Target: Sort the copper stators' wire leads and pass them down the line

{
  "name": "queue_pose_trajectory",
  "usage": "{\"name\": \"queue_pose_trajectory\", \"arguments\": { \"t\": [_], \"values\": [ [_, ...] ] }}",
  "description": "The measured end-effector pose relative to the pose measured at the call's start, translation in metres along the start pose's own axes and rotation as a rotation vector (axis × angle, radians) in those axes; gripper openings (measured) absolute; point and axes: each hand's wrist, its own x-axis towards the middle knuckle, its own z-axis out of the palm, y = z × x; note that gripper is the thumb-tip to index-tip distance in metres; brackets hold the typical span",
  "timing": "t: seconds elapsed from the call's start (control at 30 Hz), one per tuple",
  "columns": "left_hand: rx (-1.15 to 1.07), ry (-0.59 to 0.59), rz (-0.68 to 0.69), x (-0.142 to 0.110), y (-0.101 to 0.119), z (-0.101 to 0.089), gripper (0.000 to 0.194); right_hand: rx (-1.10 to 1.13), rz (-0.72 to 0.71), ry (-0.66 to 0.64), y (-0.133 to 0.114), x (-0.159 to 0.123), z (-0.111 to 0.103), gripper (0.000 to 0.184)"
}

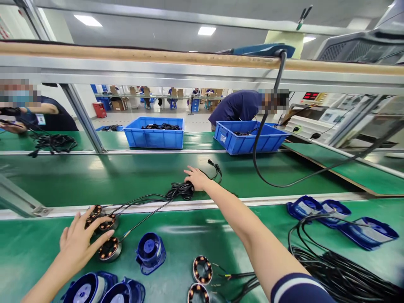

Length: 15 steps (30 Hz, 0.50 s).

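My left hand (80,240) is open, its fingers spread over three round motor stators with copper coils. The fingertips reach the nearest stator (110,249) and the ones behind it. From these stators black cables run right to a coiled cable bundle (181,190) lying across the metal rail and the green belt. My right hand (198,179) reaches forward over the end of this bundle, fingers stretched out and apart. Cable plugs (214,164) lie just beyond it. A blue plastic fan housing (150,251) stands between my arms, with more blue housings (85,290) at lower left.
Two more stators (202,269) lie at bottom centre. On the right are blue housings (368,232) and a heap of black cables (344,269). Blue bins (154,136) stand beyond the belt (135,168). A black cable (257,155) hangs from the shelf. Two co-workers are opposite.
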Motion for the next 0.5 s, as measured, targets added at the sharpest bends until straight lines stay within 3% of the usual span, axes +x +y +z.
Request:
{"name": "queue_pose_trajectory", "arguments": {
  "t": [0.13,0.23,0.3,0.4,0.43,0.5],
  "values": [
    [-0.123,0.171,0.044,-0.026,0.021,-0.033,0.053,0.062,0.042,-0.067,0.008,-0.03,-0.016,0.04],
    [-0.13,0.118,0.233,-0.049,0.054,-0.053,0.06,0.156,0.035,-0.138,0.015,-0.064,-0.045,0.028],
    [-0.064,0.059,0.322,-0.059,0.078,-0.058,0.068,0.239,0.007,-0.171,0.015,-0.089,-0.062,0.035],
    [0.03,-0.048,0.379,-0.059,0.112,-0.057,0.079,0.443,-0.05,-0.027,0.004,-0.135,-0.071,0.073],
    [0.051,-0.085,0.389,-0.056,0.122,-0.056,0.082,0.526,-0.068,0.049,-0.003,-0.152,-0.069,0.075],
    [0.084,-0.143,0.406,-0.049,0.139,-0.052,0.083,0.672,-0.121,0.117,-0.023,-0.188,-0.057,0.06]
  ]
}}
